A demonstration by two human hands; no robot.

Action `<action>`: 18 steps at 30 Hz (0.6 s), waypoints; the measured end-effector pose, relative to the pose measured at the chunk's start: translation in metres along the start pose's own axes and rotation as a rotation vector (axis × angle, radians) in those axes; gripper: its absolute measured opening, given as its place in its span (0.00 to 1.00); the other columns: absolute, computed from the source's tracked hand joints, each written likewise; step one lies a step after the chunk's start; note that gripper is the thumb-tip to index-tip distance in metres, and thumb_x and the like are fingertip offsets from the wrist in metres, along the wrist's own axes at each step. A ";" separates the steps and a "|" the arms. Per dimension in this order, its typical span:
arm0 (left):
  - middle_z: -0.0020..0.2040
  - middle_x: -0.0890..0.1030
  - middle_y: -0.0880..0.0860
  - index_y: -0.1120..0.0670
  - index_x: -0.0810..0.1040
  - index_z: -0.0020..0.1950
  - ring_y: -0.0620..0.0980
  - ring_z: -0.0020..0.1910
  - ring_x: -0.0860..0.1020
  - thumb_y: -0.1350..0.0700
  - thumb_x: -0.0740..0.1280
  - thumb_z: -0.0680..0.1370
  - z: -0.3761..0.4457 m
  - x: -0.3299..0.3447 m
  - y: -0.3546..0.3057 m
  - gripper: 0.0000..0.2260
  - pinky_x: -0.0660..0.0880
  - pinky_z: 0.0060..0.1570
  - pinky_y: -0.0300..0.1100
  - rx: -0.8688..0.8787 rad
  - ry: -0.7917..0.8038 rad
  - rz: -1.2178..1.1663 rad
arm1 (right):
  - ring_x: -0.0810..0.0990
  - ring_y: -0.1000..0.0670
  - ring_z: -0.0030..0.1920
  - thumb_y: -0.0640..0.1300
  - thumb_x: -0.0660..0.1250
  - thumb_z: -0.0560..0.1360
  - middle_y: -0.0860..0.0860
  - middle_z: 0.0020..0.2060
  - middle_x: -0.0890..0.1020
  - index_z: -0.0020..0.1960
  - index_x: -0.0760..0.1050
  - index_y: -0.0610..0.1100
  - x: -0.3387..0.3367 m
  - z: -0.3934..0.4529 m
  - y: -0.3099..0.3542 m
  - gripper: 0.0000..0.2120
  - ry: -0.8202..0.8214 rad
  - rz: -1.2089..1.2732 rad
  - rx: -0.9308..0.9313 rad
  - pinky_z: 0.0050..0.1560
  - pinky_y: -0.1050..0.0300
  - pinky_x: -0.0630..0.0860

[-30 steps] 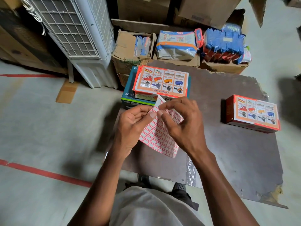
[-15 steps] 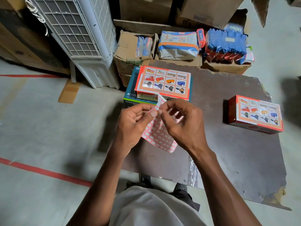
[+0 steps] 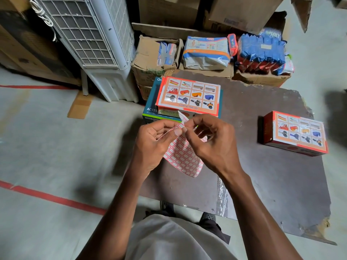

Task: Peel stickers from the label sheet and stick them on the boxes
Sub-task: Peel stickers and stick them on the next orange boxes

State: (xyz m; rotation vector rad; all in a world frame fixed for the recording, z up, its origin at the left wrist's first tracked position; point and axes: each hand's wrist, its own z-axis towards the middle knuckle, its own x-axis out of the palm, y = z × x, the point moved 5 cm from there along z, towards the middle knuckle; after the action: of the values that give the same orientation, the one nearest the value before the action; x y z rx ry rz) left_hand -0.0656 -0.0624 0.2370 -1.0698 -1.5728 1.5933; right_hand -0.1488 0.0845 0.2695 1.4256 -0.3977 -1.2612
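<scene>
Over a dark board [image 3: 262, 175] on the warehouse floor, the left hand [image 3: 152, 145] pinches the label sheet [image 3: 183, 158] while the right hand [image 3: 212, 141] pinches its top corner, seemingly mid-peel, and neither orange box [image 3: 189, 95], [image 3: 296, 133] visibly bears a sticker yet

Bare forearms, pale shirt [image 3: 174, 239], dark sandals [image 3: 207, 216]
</scene>
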 end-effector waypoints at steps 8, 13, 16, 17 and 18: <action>0.47 0.88 0.53 0.53 0.86 0.52 0.54 0.47 0.87 0.52 0.72 0.77 0.001 0.000 -0.005 0.07 0.84 0.50 0.56 -0.001 -0.019 0.011 | 0.83 0.55 0.39 0.41 0.75 0.76 0.57 0.39 0.85 0.44 0.84 0.45 -0.001 -0.001 0.002 0.02 -0.025 0.008 -0.007 0.40 0.63 0.81; 0.40 0.87 0.55 0.56 0.87 0.47 0.57 0.40 0.86 0.40 0.69 0.76 0.006 -0.003 -0.015 0.20 0.81 0.44 0.57 -0.088 -0.011 0.073 | 0.83 0.56 0.41 0.43 0.75 0.76 0.59 0.41 0.85 0.46 0.84 0.46 0.003 -0.001 -0.001 0.01 0.046 -0.042 -0.026 0.41 0.58 0.81; 0.38 0.87 0.52 0.55 0.85 0.45 0.52 0.38 0.86 0.51 0.71 0.80 0.010 -0.003 -0.019 0.10 0.82 0.40 0.48 -0.086 -0.008 0.141 | 0.83 0.56 0.42 0.44 0.75 0.76 0.61 0.41 0.84 0.46 0.84 0.46 0.004 -0.001 -0.001 0.02 0.052 -0.058 -0.035 0.41 0.59 0.81; 0.38 0.87 0.51 0.54 0.85 0.43 0.52 0.37 0.86 0.53 0.71 0.80 0.010 -0.003 -0.019 0.08 0.82 0.39 0.46 -0.094 -0.024 0.149 | 0.82 0.56 0.42 0.45 0.75 0.75 0.61 0.41 0.83 0.46 0.84 0.47 0.004 -0.001 -0.001 0.02 0.053 -0.064 -0.034 0.41 0.59 0.81; 0.38 0.87 0.51 0.53 0.85 0.42 0.52 0.37 0.86 0.54 0.71 0.80 0.010 -0.003 -0.019 0.08 0.82 0.39 0.46 -0.107 -0.046 0.150 | 0.82 0.56 0.42 0.45 0.75 0.75 0.60 0.41 0.84 0.46 0.84 0.47 0.004 -0.001 -0.002 0.03 0.050 -0.070 -0.034 0.41 0.58 0.81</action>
State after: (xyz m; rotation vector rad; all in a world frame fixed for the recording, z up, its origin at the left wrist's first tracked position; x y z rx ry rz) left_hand -0.0748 -0.0681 0.2558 -1.2417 -1.6577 1.6584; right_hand -0.1469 0.0828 0.2661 1.4500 -0.2933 -1.2795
